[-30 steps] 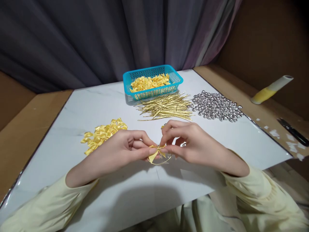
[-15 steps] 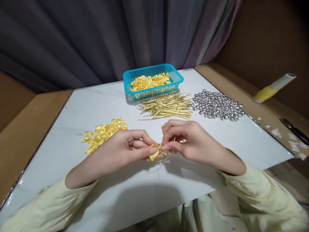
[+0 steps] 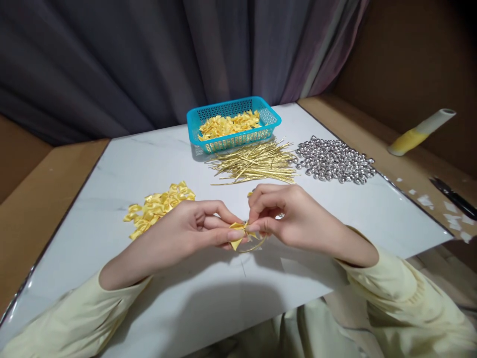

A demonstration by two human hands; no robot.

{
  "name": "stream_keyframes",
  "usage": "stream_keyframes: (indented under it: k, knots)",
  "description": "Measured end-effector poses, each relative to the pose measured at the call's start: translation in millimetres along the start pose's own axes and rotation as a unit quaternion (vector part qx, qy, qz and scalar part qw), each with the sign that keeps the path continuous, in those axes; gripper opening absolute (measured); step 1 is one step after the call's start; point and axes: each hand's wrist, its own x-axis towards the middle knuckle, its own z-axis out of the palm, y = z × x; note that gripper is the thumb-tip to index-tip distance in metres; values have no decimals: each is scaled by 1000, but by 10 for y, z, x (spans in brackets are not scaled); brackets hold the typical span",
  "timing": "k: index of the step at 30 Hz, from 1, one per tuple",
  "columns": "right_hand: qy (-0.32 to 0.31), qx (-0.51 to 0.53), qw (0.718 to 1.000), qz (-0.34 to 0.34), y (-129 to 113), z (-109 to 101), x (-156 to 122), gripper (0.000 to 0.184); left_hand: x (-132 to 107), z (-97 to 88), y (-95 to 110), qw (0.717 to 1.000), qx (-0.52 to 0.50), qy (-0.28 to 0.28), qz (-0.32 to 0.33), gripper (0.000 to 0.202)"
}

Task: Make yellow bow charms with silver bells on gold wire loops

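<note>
Between my two hands, above the white board, is a yellow ribbon bow [image 3: 236, 243]. My left hand [image 3: 203, 223] pinches the bow's left side between thumb and fingers. My right hand [image 3: 281, 211] is closed at the bow's middle, its thumb and fingertips pressed together there. A gold tie wire [image 3: 255, 247] curves below the bow and runs up to my right fingers, which partly hide it. To the left lies a pile of yellow bows [image 3: 160, 206]. Gold wires [image 3: 257, 161] lie in a heap beyond my hands.
A blue basket [image 3: 234, 138] of yellow bows stands at the back of the white board [image 3: 112, 184]. Silver bells or beads [image 3: 335, 159] are heaped at right. Farther right are a white-and-yellow tube [image 3: 421, 133], a black-handled tool [image 3: 452, 196] and white scraps [image 3: 452, 219].
Both hands keep their pinch on the bow, with only slight finger movement. The whole view has shifted a little.
</note>
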Motion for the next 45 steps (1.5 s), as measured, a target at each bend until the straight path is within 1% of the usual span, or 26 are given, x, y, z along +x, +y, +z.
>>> stream_keyframes:
  k: [6,12,19,27,34,38,42,45]
  knots:
    - [-3,2,1000,-9,-2,-6,8,22,12,-12,-15,1000,-6,-20,-2,15]
    - [-8,-8,1000,-26,5,-5,6,22,14,-11,-30,1000,-9,-22,7,11]
    - [-3,-25,999,-47,17,5,-1,22,4,-21,-30,1000,-1,-15,2,13]
    - [-16,-26,997,-75,26,-22,1,23,26,-52,-40,999,9,-45,4,21]
    - [-16,-39,992,-120,53,-25,9,19,16,-62,-70,998,-1,-59,9,18]
    - [-17,-38,992,-122,59,-16,14,18,16,-72,-72,997,-13,-72,6,16]
    - [-14,-38,992,-119,61,-14,17,19,29,-76,-71,998,-19,-68,1,16]
    - [-9,-43,992,-121,71,-11,24,19,36,-55,-73,999,-16,-50,-4,17]
